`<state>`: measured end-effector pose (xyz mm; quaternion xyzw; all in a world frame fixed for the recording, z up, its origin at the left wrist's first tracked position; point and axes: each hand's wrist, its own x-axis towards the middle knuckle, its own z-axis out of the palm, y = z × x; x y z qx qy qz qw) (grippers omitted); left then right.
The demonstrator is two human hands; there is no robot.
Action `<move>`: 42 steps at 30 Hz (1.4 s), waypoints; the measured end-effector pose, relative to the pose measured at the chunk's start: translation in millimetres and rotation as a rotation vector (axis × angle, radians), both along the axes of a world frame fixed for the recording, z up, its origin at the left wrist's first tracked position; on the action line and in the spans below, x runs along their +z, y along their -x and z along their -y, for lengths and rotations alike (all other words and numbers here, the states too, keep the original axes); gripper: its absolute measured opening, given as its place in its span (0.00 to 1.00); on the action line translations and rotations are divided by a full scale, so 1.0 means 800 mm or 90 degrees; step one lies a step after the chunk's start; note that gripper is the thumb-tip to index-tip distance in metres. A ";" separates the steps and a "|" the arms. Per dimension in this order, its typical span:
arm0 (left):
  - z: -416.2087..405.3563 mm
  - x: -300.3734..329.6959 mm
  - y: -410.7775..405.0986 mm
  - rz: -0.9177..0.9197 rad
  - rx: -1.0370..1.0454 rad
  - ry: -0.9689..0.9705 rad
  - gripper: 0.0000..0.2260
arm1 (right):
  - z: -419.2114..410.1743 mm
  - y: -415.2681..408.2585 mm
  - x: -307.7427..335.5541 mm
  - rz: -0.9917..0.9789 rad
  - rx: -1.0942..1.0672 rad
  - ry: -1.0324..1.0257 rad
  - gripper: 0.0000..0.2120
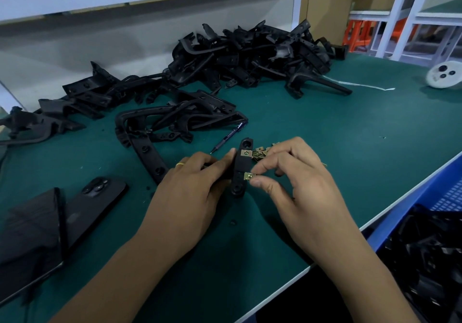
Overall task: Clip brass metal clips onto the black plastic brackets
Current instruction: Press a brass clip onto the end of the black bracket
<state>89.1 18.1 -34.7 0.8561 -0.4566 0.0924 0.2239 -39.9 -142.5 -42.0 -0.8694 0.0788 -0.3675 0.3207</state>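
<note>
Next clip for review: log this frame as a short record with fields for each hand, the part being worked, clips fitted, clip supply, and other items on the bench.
left hand: left hand grips the black bracket from its left side
right hand: right hand pinches a brass clip at the bracket's right edge
clips fitted: one upper clip already on the bracket
clip supply: loose clip pile just behind the bracket
bracket stock: bracket heap at the back of the green table
other items: pen; phone; blue crate at right

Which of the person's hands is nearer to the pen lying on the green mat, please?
Left. The left hand, gripping the black bracket, sits just below the pen tip; the right hand is beyond the bracket, pinching a brass clip.
</note>
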 end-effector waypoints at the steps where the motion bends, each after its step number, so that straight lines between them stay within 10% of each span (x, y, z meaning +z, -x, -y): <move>1: 0.000 0.000 0.001 0.009 -0.002 -0.008 0.22 | 0.000 0.000 0.000 0.000 -0.001 -0.001 0.06; 20: -0.002 0.002 0.003 -0.033 -0.053 0.023 0.20 | 0.000 0.004 0.005 0.038 0.043 -0.064 0.04; 28: -0.005 0.001 0.001 -0.081 -0.230 0.058 0.22 | 0.018 0.015 0.010 0.028 0.158 -0.210 0.32; 42: -0.004 -0.003 -0.002 -0.047 -0.216 0.109 0.17 | 0.014 0.008 0.007 -0.017 0.172 -0.128 0.23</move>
